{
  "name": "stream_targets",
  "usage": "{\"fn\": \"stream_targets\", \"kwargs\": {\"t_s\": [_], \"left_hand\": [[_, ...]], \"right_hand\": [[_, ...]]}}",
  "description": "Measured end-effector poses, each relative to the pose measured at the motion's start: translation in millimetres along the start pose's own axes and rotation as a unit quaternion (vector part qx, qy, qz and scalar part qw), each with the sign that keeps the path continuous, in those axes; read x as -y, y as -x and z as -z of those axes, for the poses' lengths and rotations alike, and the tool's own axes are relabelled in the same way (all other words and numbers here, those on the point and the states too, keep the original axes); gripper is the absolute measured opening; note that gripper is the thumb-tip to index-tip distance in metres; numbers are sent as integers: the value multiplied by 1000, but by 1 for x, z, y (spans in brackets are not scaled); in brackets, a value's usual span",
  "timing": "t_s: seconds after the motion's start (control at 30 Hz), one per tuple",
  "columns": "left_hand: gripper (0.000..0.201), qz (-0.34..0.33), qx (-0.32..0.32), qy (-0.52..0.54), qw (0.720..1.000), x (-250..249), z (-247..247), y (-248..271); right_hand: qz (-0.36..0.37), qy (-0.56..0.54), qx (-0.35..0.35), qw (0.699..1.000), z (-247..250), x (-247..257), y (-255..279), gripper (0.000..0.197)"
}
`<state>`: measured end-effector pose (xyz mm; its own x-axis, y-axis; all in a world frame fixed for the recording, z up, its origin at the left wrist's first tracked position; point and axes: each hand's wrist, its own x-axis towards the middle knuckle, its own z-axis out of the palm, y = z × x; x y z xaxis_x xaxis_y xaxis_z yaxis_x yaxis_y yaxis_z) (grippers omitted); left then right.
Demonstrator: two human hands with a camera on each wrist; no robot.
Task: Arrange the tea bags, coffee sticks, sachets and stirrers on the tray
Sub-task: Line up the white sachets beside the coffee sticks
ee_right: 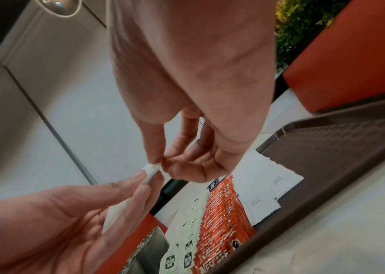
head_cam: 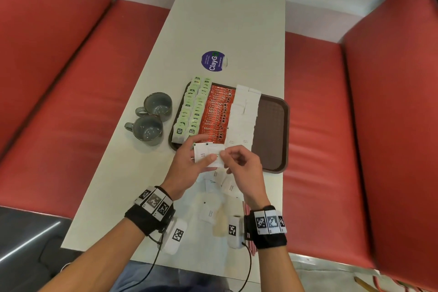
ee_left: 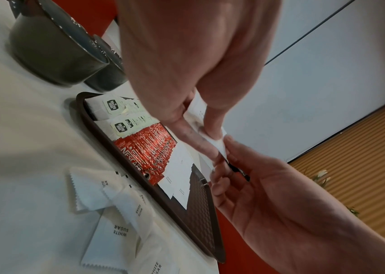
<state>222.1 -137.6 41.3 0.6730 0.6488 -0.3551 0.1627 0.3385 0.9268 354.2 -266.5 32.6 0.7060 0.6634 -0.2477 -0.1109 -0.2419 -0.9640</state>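
Holding: left hand (head_cam: 187, 163) grips a small stack of white sugar sachets (head_cam: 208, 153); right hand (head_cam: 244, 166) pinches the stack's right end.
Place: above the bench (head_cam: 227, 19), at the tray's (head_cam: 272, 125) near edge.
Tray: tea bags (head_cam: 192, 109) left, coffee sticks (head_cam: 216, 114), sachet rows (head_cam: 241, 116); right side bare.
Loose: more sachets (head_cam: 213, 187) at the bench's near edge.
Beside: two grey mugs (head_cam: 151, 116).

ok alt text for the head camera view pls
Both hands, left hand and right hand, hold white sugar sachets over a brown tray lined with tea bags and red coffee sticks; two grey mugs beside it.
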Motion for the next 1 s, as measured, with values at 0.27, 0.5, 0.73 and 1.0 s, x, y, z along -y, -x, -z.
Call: {"fn": "stream_targets", "kwargs": {"t_s": [0.27, 0.5, 0.73, 1.0], "left_hand": [[70, 4, 18, -38, 999, 6, 1, -2], [64, 7, 9, -43, 999, 12, 2, -7], [24, 5, -6, -24, 1000, 8, -1, -7], [37, 14, 13, 0, 1000, -9, -11, -6]], "right_hand": [[-46, -35, 6, 998, 8, -3, 0, 9], [-51, -27, 29, 998, 14, -4, -4, 14], [39, -43, -14, 998, 18, 0, 1, 12], [113, 75, 8, 991, 18, -9, 11, 30]]}}
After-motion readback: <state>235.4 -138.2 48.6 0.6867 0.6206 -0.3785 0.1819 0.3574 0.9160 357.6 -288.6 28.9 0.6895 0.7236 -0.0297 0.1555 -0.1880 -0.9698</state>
